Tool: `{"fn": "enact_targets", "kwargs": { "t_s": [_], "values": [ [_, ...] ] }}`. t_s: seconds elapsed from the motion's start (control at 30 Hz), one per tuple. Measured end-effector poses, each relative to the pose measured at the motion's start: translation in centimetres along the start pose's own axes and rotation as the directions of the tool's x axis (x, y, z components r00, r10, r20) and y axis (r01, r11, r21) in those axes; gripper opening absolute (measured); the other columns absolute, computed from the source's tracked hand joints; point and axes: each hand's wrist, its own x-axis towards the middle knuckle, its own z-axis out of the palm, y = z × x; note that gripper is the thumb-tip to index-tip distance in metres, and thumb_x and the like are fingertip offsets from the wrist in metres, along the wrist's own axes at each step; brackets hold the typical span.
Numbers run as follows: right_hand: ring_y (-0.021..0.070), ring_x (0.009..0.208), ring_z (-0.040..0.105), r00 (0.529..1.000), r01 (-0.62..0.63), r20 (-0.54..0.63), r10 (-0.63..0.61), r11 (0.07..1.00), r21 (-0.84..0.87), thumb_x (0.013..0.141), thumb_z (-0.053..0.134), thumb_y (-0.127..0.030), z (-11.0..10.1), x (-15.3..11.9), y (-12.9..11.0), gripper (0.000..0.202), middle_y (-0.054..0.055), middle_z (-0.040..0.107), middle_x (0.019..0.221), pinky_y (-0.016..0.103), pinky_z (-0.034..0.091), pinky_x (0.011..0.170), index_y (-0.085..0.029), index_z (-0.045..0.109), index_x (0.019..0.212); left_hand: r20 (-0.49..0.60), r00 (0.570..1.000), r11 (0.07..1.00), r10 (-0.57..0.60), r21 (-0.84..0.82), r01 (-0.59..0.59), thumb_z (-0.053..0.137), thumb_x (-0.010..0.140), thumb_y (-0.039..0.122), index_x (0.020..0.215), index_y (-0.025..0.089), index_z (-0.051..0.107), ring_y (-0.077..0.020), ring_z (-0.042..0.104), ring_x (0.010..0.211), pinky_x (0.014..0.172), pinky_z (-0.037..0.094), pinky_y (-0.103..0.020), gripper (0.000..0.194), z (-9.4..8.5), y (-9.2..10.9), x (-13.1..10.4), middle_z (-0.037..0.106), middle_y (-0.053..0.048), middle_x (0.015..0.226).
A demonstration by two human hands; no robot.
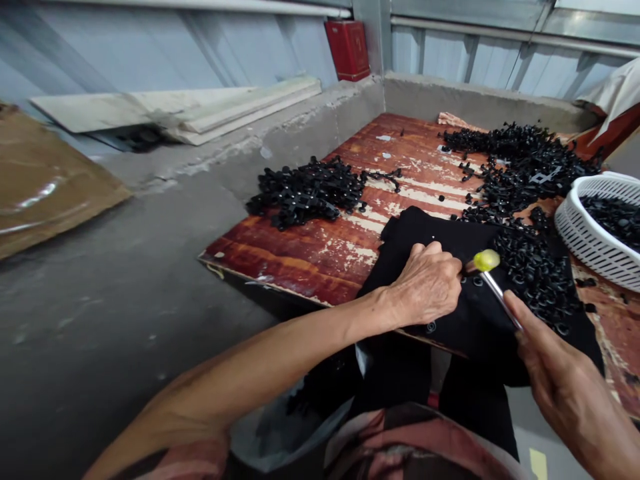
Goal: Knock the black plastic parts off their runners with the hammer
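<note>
Landmark: black cloth (450, 243). On it: left hand (431, 283), fingers curled together, contents hidden; right hand (565, 367), clamped on yellow-headed mallet (487, 261). Right: black parts (540, 273), white basket (595, 233). Left: dark pile (310, 190).

I can't read any text, label, brand, number or sign on anything in my head view.

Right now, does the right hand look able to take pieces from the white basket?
Probably not straight away: the right hand grips the yellow-headed mallet, though the white basket is open and nearby.
</note>
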Motion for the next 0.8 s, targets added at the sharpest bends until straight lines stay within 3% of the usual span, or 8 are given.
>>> {"fn": "enact_targets", "kwargs": {
  "t_s": [0.07, 0.2, 0.33, 0.43, 0.5, 0.6, 0.7, 0.8],
  "values": [
    [0.0219, 0.103, 0.070, 0.999, -0.005, 0.039, 0.004, 1.000, 0.020, 0.098, 0.042, -0.014, -0.1, 0.2, -0.2, 0.060, 0.006, 0.066, 0.128, 0.031, 0.060, 0.081, -0.031, 0.030, 0.154, -0.004, 1.000, 1.000, 0.001, -0.003, -0.001, 0.043, 0.091, 0.021, 0.076, 0.017, 0.057, -0.0247, 0.051, 0.085, 0.072, 0.032, -0.040, 0.020, 0.0, 0.0, 0.0, 0.065, -0.007, 0.083],
    [0.0264, 0.118, 0.062, 0.993, -0.047, -0.106, 0.049, 0.999, 0.022, 0.097, 0.046, -0.017, -0.2, 0.4, -0.5, 0.060, 0.006, 0.055, 0.142, 0.041, 0.051, 0.099, -0.032, 0.031, 0.153, 0.009, 1.000, 1.000, -0.001, -0.016, 0.001, 0.041, 0.092, 0.023, 0.075, 0.017, 0.056, -0.0243, 0.051, 0.084, 0.072, 0.032, -0.039, 0.024, 0.0, 0.0, 0.0, 0.065, -0.007, 0.082],
    [0.0229, 0.102, 0.071, 0.999, -0.008, 0.054, 0.008, 1.000, 0.008, 0.098, 0.042, -0.015, -0.3, 0.4, -0.5, 0.059, 0.008, 0.066, 0.129, 0.035, 0.059, 0.085, -0.029, 0.031, 0.153, -0.013, 1.000, 1.000, 0.005, -0.011, -0.005, 0.042, 0.091, 0.021, 0.075, 0.017, 0.056, -0.0241, 0.051, 0.084, 0.073, 0.032, -0.040, 0.022, 0.1, -0.1, 0.0, 0.065, -0.007, 0.082],
    [0.0249, 0.111, 0.066, 0.997, -0.037, -0.064, 0.039, 0.999, 0.034, 0.097, 0.046, -0.017, -0.3, 0.4, -0.5, 0.059, 0.008, 0.057, 0.141, 0.041, 0.053, 0.096, -0.030, 0.032, 0.153, 0.004, 1.000, 1.000, 0.000, -0.014, 0.000, 0.041, 0.092, 0.022, 0.074, 0.018, 0.056, -0.0242, 0.051, 0.083, 0.071, 0.032, -0.039, 0.024, 0.2, -0.1, 0.0, 0.065, -0.007, 0.081],
    [0.0260, 0.107, 0.068, 0.997, -0.039, -0.071, 0.038, 0.999, -0.003, 0.097, 0.045, -0.018, -0.1, 0.4, -0.2, 0.059, 0.011, 0.061, 0.135, 0.041, 0.056, 0.091, -0.027, 0.032, 0.153, 0.007, 1.000, 1.000, -0.003, -0.011, 0.003, 0.040, 0.092, 0.023, 0.075, 0.018, 0.057, -0.0244, 0.051, 0.083, 0.071, 0.033, -0.039, 0.025, 0.2, -0.2, 0.0, 0.065, -0.007, 0.081],
    [0.0253, 0.095, 0.073, 0.999, -0.017, 0.044, 0.019, 0.998, -0.056, 0.096, 0.040, -0.015, 0.3, 0.5, 0.5, 0.056, 0.013, 0.070, 0.118, 0.034, 0.062, 0.073, -0.020, 0.036, 0.151, -0.008, 1.000, 1.000, 0.011, 0.002, -0.011, 0.044, 0.090, 0.022, 0.074, 0.017, 0.057, -0.0245, 0.052, 0.083, 0.073, 0.033, -0.040, 0.022, 0.4, -0.2, 0.1, 0.065, -0.008, 0.081],
    [0.0272, 0.101, 0.070, 0.996, -0.063, 0.065, 0.064, 0.998, -0.023, 0.095, 0.041, -0.015, 0.5, 0.4, 0.6, 0.056, 0.012, 0.070, 0.118, 0.035, 0.062, 0.072, -0.022, 0.039, 0.150, 0.009, 1.000, 1.000, 0.013, 0.009, -0.013, 0.046, 0.088, 0.021, 0.072, 0.017, 0.056, -0.0241, 0.052, 0.081, 0.073, 0.034, -0.040, 0.020, 0.3, -0.2, 0.2, 0.064, -0.008, 0.080],
    [0.0268, 0.089, 0.073, 0.992, -0.101, 0.079, 0.100, 0.995, 0.016, 0.093, 0.041, -0.017, 0.6, 0.4, 0.4, 0.059, 0.011, 0.072, 0.103, 0.034, 0.062, 0.065, -0.025, 0.038, 0.151, 0.044, 0.999, 1.000, 0.013, -0.006, -0.012, 0.042, 0.089, 0.020, 0.074, 0.016, 0.057, -0.0226, 0.053, 0.080, 0.074, 0.036, -0.039, 0.021, 0.0, -0.2, 0.1, 0.064, -0.008, 0.080]
  ]
}}
